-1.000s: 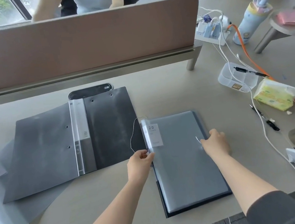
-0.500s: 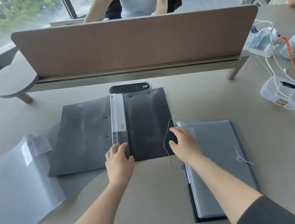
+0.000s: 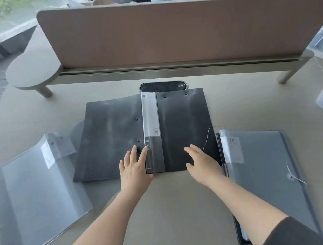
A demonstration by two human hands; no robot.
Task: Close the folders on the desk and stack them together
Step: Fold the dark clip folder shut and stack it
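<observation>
While lying open on the desk (image 3: pixel 167 213): black folder (image 3: pixel 186 129), middle, spine up.
Left hand (image 3: pixel 135 169): fingers straight, resting flat on left cover by the spine.
Right hand (image 3: pixel 202 162): released, flat on right cover.
Closed grey folder (image 3: pixel 264 170): just right of the black one.
Open clear folder (image 3: pixel 41 198): far left, edge under the black one.
</observation>
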